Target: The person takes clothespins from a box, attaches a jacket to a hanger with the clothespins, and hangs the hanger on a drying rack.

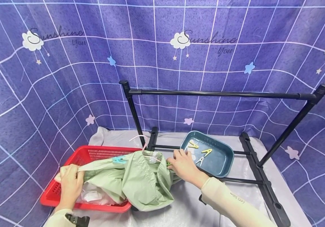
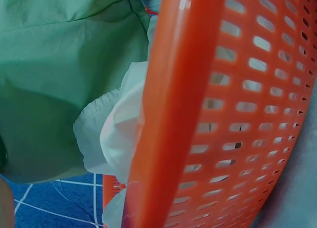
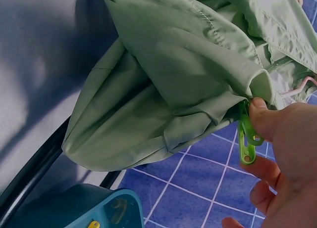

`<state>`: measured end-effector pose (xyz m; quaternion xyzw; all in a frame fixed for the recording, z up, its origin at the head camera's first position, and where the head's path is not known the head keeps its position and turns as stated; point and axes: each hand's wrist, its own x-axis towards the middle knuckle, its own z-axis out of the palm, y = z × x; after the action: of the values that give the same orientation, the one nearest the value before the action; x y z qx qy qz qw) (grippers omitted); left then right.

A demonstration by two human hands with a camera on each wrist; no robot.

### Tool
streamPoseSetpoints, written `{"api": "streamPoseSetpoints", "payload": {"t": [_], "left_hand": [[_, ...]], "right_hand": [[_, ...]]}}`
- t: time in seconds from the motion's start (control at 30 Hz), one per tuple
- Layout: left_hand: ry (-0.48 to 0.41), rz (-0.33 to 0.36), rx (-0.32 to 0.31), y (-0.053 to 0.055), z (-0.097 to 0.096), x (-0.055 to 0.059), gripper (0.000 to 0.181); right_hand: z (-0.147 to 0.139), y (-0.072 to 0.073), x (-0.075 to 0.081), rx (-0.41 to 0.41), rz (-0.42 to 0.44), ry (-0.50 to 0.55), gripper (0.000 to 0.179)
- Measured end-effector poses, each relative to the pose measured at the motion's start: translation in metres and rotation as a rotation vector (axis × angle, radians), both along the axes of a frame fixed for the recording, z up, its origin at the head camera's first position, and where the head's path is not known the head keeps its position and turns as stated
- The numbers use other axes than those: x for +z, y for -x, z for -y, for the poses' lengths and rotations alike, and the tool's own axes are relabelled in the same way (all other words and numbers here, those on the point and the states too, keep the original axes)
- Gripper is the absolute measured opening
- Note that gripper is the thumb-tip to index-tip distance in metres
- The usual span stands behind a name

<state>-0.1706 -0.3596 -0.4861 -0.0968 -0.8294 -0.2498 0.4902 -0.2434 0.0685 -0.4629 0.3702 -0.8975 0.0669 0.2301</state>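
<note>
at the lower left of the head view, a person's left forearm rises almost straight from the bottom edge, a cream sleeve (image 1: 58,219) and a black wrist device (image 1: 78,220) at its base. the left hand (image 1: 71,180) is held back upward over the left side of a red basket (image 1: 103,207), its fingers closed on the left end of a green garment (image 1: 148,186). only a sliver of this hand shows at the lower left of the left wrist view, where white cloth (image 2: 121,124) lies inside the basket wall.

the garment stretches from that hand to the lower centre of the head view, draped over the basket's right part and hanging past it. a light blue clip (image 1: 119,160) sits on its upper edge, and a pink hanger (image 1: 144,143) pokes out of its top at centre.

right of the hanger, the right hand (image 1: 186,165) reaches in on a forearm slanting up and leftward from the lower right. in the right wrist view its thumb and forefinger pinch a green clip (image 3: 246,139) against the garment's edge, the other fingers loosely bent below; whether the clip bites the cloth, one cannot tell.

just beyond that hand, right of centre, a teal tray (image 1: 230,157) holds yellow and white clips (image 1: 207,152), under a black rack (image 1: 219,93).
</note>
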Motion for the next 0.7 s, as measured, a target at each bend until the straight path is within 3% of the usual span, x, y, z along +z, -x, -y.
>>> {"api": "streamPoseSetpoints", "payload": {"t": [0.7], "left_hand": [[-0.012, -0.016, 0.009, 0.0004, 0.0011, -0.0037, 0.011]], "right_hand": [[-0.0033, 0.0024, -0.0022, 0.020, -0.003, 0.033, 0.028]]}}
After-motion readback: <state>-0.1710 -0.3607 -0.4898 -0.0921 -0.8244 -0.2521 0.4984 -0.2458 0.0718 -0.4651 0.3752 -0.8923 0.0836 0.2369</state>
